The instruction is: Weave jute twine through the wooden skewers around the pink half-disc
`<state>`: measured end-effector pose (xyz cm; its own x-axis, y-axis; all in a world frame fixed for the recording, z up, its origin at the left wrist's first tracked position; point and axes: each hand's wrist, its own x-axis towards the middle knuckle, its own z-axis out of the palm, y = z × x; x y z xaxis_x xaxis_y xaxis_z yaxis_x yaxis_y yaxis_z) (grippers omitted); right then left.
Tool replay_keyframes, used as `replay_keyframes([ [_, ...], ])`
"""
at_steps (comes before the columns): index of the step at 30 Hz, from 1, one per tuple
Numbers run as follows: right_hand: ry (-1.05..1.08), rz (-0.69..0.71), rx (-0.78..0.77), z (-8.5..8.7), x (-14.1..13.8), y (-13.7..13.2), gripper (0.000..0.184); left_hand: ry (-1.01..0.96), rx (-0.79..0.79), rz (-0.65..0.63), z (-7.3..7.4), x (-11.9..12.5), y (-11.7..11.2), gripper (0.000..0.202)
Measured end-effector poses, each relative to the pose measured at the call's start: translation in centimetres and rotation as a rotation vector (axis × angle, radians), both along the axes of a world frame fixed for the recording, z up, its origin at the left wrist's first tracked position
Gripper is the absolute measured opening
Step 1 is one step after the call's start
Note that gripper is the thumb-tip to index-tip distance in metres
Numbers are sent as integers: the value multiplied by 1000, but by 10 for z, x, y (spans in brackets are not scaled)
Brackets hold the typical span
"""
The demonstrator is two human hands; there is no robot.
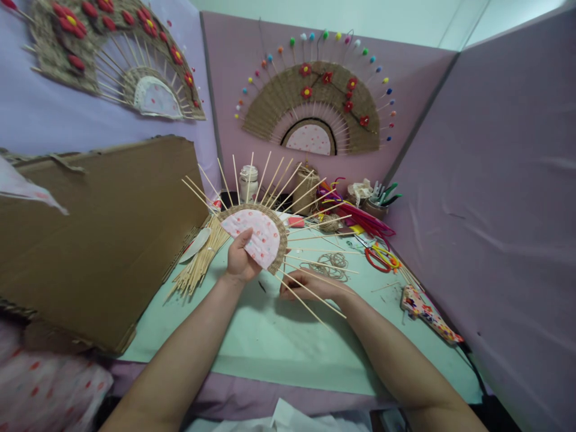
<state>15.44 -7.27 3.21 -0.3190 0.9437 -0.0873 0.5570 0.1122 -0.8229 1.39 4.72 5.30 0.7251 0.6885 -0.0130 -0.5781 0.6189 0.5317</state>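
A half-round fan frame [265, 231] is held up over the table, its pink dotted cloth centre edged by a band of woven twine [282, 243]. Thin wooden sticks [310, 192] fan outward from that band. My left hand [243, 258] grips the cloth part, thumb on the front and fingers behind. Behind the lowest sticks, near the band's right end, is my right hand [303, 285]; its fingers are curled together, and what they pinch is too small to make out. A loose coil of twine [330, 266] lies just beyond it.
A bundle of sticks [198, 264] lies at left beside a cardboard sheet [90, 240]. Scissors [377, 259] and a patterned glue gun [429, 315] are at right. A jar [249, 183], twine spool [305, 189] and pipe cleaners [355, 210] stand behind. Finished fans [274, 105] hang on the walls.
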Motion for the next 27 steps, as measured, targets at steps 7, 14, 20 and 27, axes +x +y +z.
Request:
replay_keyframes([
  [7,-50,-47,-28,8,10,-1,21,-26,-11,146,-2,1,5,34],
  [14,18,-90,-7,8,22,-3,17,-23,-36,194,2,0,8,32],
  [20,23,-89,-9,5,27,-2,16,-23,-43,186,2,0,8,32],
  [27,37,-73,-45,5,26,-1,15,-24,-40,177,-1,0,9,32],
])
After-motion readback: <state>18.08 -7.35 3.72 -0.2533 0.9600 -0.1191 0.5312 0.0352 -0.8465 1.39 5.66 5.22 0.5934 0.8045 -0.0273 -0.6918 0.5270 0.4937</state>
